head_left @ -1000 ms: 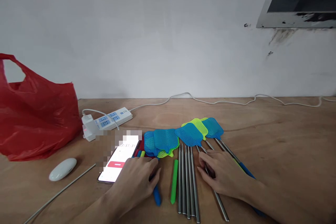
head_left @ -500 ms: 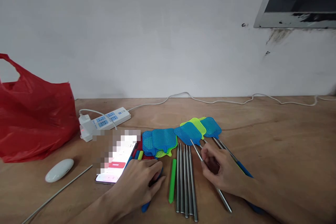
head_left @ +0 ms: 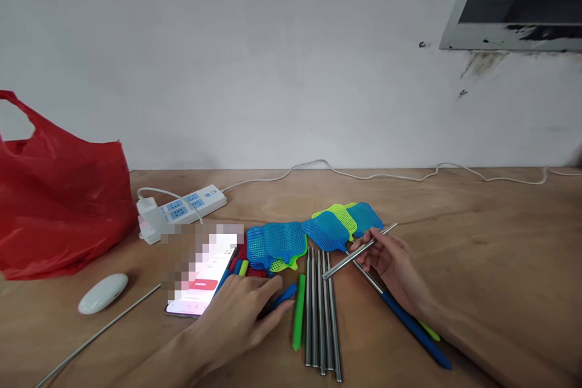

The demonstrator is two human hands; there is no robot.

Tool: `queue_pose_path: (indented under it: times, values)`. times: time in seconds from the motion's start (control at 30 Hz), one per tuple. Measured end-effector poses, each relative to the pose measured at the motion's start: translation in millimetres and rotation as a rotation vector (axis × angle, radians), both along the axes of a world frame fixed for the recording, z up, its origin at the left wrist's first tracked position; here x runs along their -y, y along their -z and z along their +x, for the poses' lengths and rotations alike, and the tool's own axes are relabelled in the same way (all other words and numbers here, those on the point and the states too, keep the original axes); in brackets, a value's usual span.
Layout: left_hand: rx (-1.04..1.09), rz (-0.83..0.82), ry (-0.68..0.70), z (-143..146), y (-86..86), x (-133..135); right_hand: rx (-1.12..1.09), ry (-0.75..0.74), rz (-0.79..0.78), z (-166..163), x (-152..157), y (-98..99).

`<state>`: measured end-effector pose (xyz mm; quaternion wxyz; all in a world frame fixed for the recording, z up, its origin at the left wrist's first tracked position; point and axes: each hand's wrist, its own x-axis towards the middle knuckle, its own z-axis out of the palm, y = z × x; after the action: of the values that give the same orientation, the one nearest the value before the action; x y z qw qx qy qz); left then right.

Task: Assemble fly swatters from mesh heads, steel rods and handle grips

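Observation:
My left hand [head_left: 245,303] is closed around a blue handle sleeve [head_left: 285,294], its end poking out toward the right. Between the fingers of my right hand [head_left: 386,260] is a metal rod [head_left: 350,259], slanting with its thicker end down to the left. A green handle sleeve [head_left: 298,313] and several metal rods [head_left: 321,315] lie side by side between my hands. Behind them overlap blue mesh fly swatter heads [head_left: 284,239] and a yellow-green one [head_left: 342,218]. A fly swatter with a blue handle [head_left: 416,330] lies partly under my right hand.
A lit phone [head_left: 204,282] lies left of my left hand, with more coloured handles beside it. Further left are a white mouse [head_left: 103,293], a power strip [head_left: 182,209] and a red plastic bag [head_left: 63,200]. A white cable [head_left: 373,177] runs along the wall.
My right hand has lifted the metal rod and turned its thicker end toward the left. The blue handle sleeve in my left hand has swung up to point right.

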<state>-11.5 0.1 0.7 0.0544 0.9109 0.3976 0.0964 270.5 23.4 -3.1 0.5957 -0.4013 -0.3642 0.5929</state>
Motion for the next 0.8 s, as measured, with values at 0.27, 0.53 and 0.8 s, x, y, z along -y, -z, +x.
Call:
queue_pose_path:
  times: [0.27,0.53,0.8]
  values:
    - [0.123,0.060,0.071,-0.7,2.6,0.6,-0.024,0.016,0.033,-6.3,8.0,-3.3]
    - [0.188,0.118,0.095,1.7,1.5,-0.4,0.079,-0.013,0.093,-4.5,14.5,-0.9]
    - [0.160,0.193,0.103,0.4,2.3,-1.1,0.033,-0.037,0.137,0.0,18.4,2.8]
